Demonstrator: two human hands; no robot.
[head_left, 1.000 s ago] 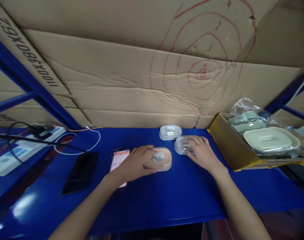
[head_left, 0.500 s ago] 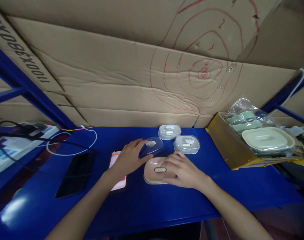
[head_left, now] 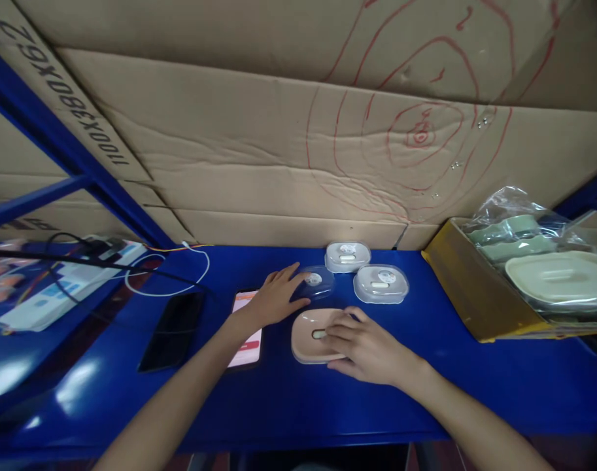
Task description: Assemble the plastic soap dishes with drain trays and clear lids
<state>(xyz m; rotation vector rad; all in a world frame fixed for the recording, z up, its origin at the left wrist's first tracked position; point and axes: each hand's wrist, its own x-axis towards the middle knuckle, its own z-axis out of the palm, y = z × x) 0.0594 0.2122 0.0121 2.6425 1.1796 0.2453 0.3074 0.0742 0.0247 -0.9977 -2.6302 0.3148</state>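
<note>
A pink oval dish with a pale handle piece at its middle lies on the blue table. My right hand is over its right side, fingers bent around the handle piece. Left of centre, my left hand has its fingers spread, the fingertips at the left edge of a clear lid with a round sticker, which lies flat behind the dish. Two clear-covered white dishes, one at the back and one to the right, stand near the lid.
A lit phone lies under my left wrist, and a dark phone lies further left. White cable and a power strip are at the left. On the right stands a cardboard box holding green and cream dishes in plastic.
My left hand has opened wider, and the clear lid, tilted before, now lies flat on the table. My right fingers have closed in on the handle piece. The view has shifted left.
</note>
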